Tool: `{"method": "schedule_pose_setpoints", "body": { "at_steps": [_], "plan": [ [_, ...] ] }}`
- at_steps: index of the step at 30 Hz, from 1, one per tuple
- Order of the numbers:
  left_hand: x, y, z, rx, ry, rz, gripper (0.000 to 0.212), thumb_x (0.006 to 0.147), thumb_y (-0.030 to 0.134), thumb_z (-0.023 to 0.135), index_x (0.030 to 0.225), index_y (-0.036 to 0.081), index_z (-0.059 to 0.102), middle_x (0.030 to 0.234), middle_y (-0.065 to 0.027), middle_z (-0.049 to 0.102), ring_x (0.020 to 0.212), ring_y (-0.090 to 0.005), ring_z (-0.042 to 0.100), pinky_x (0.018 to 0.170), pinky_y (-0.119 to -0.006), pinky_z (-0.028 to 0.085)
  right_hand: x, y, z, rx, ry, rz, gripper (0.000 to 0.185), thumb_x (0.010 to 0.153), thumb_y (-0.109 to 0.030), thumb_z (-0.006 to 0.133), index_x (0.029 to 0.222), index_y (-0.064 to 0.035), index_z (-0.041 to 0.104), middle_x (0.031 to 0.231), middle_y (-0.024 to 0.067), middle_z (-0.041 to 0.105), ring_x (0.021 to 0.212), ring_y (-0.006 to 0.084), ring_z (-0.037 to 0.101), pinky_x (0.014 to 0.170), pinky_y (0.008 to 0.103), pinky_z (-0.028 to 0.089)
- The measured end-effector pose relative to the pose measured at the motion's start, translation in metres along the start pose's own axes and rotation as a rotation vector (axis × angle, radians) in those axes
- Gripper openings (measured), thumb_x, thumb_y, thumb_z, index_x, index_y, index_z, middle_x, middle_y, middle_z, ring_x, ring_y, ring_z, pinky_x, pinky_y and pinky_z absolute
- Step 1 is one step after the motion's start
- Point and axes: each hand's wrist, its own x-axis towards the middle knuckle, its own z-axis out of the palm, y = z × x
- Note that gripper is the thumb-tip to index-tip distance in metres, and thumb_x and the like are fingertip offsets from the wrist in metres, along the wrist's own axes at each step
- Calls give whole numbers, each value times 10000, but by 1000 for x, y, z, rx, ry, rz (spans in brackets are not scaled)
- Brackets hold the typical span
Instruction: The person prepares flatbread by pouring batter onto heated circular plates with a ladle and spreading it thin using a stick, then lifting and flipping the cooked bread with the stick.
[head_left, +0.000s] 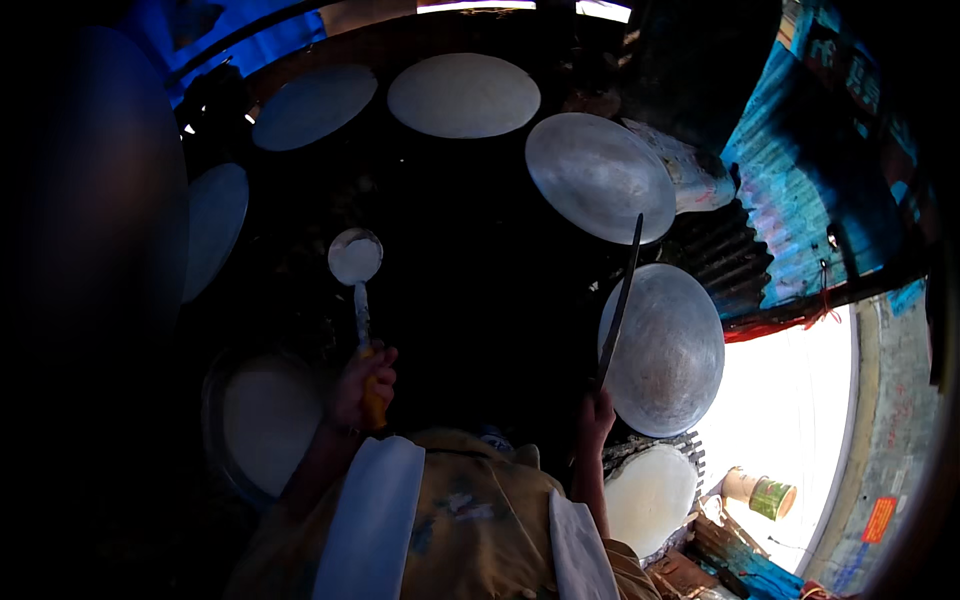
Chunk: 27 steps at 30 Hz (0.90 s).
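Note:
My left hand (367, 386) grips the orange-yellow handle of a ladle (355, 257), whose round bowl holds something whitish. Held in my right hand (596, 415) is a long, thin, dark blade or flat stick (624, 300) pointing up and away. Its upper part passes in front of a grey, round metal-looking disc (667, 352), and its tip overlaps a second grey disc (600, 176); whether it touches either cannot be told. Low on the right, by my right forearm, lies a cream round sheet (651, 495) with an uneven edge. A dark-rimmed round pan (214, 427) with a pale surface inside stands left of my left hand.
More pale discs (463, 96) curve around the far side and left (217, 229). Blue corrugated sheeting (795, 172) stands at right, above a bright opening. A cylindrical container (772, 499) and split wood (739, 551) lie lower right. Deep shadow hides the middle ground.

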Motion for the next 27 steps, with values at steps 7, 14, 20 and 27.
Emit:
{"method": "schedule_pose_setpoints", "body": {
  "at_steps": [7, 14, 20, 27],
  "plan": [
    [-112, 52, -142, 196, 317, 477, 266, 914, 266, 509, 692, 132, 445, 561, 0, 415, 427, -92, 373, 392, -242, 325, -74, -23, 135, -406, -706, 86, 320, 833, -82, 502, 1136, -19, 585, 865, 38, 623, 746, 71, 539, 639, 232, 440],
    [-82, 97, -357, 616, 874, 216, 158, 848, 98, 550, 849, 54, 398, 609, -56, 455, 470, -181, 484, 390, -337, 388, -122, -11, 185, -318, -1061, -14, 351, 868, -73, 492, 1208, 3, 531, 1080, 88, 616, 971, 114, 553, 839, 254, 426],
    [-88, 53, -301, 1065, 859, 104, 169, 819, 46, 515, 909, 24, 374, 614, -73, 471, 437, -192, 501, 374, -315, 415, -135, 5, 224, -426, -1190, -127, 357, 878, -80, 510, 1222, 17, 510, 1139, 127, 603, 1036, 158, 565, 871, 266, 426],
    [-107, -2, -279, -653, -28, 204, 94, 885, 51, 454, 965, 79, 495, 563, 29, 379, 402, -49, 375, 378, -195, 357, -171, 7, 268, -907, -1381, -379, 327, 870, -113, 528, 1193, -68, 550, 1013, 188, 635, 967, 178, 615, 794, 282, 465]
  ]
}}
